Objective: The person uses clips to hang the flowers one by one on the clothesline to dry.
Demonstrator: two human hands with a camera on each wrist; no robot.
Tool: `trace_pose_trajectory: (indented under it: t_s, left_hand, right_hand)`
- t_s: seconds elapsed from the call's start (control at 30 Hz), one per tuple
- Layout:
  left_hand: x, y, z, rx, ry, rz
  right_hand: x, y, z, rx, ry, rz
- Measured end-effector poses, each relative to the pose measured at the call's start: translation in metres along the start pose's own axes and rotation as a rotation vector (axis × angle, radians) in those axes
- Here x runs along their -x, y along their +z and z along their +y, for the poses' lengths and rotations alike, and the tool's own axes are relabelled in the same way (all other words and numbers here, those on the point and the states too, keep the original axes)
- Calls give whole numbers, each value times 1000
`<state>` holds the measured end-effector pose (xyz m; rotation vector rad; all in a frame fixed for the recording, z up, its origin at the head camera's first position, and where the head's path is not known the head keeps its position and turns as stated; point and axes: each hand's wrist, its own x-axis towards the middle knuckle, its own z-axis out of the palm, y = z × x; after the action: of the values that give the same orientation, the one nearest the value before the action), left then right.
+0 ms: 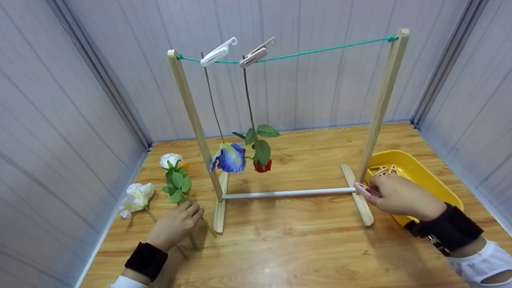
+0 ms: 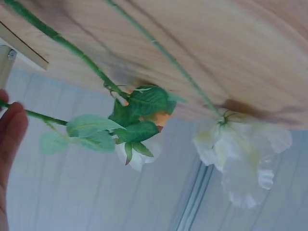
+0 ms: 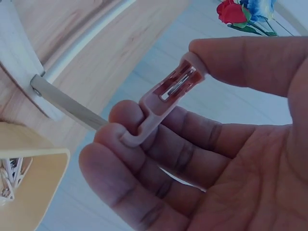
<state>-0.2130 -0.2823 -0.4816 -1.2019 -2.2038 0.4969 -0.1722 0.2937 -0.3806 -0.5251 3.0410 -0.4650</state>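
Observation:
My left hand (image 1: 176,225) pinches the green stem of a white rose (image 1: 171,161), its bloom pointing away from me; in the left wrist view the rose's leaves (image 2: 91,132) stand out beside the fingers. Just behind it lies an orange flower (image 2: 159,118), mostly hidden by leaves. A white ruffled flower (image 1: 137,197) lies to the left. My right hand (image 1: 400,198) holds a pink clothespin (image 3: 168,91) between thumb and fingers, near the rack's right foot. From the green cord (image 1: 320,51) hang a blue flower (image 1: 230,158) and a red rose (image 1: 263,165), heads down.
A white clothespin (image 1: 216,55) and a beige clothespin (image 1: 255,57) grip the stems on the cord of the wooden rack (image 1: 384,104). A white bar (image 1: 288,193) joins its feet. The yellow basin (image 1: 434,180) at right holds several clothespins (image 1: 386,170).

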Motion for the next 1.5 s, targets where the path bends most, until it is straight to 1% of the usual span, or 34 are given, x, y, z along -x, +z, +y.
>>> trace_pose_trajectory:
  t_s: [0.17, 0.33, 0.43, 0.5, 0.6, 0.63, 0.7, 0.77, 0.83, 0.93, 1.0, 1.1, 1.2, 1.3, 1.4, 1.5]
  left_hand:
    - [-6, -4, 0, -43, 69, 85]
    - [-14, -9, -2, -40, 92, 184]
    - [-19, -11, -2, -30, 77, 258]
    - [-23, -13, -3, -11, 57, 321]
    - [-28, -16, -7, 15, 17, 437]
    - [-30, -18, -9, 28, 2, 485]
    - [-33, -22, -11, 63, -37, 567]
    - [-38, -28, -12, 121, -82, 640]
    - [-44, -35, -12, 214, -132, 698]
    - [-55, -44, -12, 366, -200, 747]
    - [-63, -49, -12, 463, -244, 765]
    - [-75, -53, -11, 575, -292, 798]
    - [-89, -55, -9, 654, -321, 851]
    - [-102, -60, -7, 708, -339, 895]
    - [-113, -65, -5, 766, -360, 923]
    - [-124, -74, -3, 816, -384, 936]
  right_hand:
    - [1, 3, -1, -25, -4, -22]
    - [0, 5, -4, -42, -2, -45]
    - [-1, 7, -5, -54, -6, -55]
    - [-2, 9, -6, -60, -8, -64]
    - [-3, 11, -6, -62, -15, -68]
    - [-3, 11, -6, -62, -18, -67]
    - [-4, 11, -7, -56, -27, -63]
    - [-4, 11, -8, -58, -31, -57]
    - [-4, 10, -10, -60, -37, -46]
    - [-6, 8, -14, -68, -45, -18]
    - [-8, 7, -17, -64, -56, 10]
    - [-11, 5, -21, -72, -79, 44]
    - [-13, 3, -26, -80, -100, 73]
    - [-14, 2, -31, -72, -131, 111]
    - [-15, 0, -36, -32, -182, 160]
    - [-15, -1, -41, 11, -243, 209]
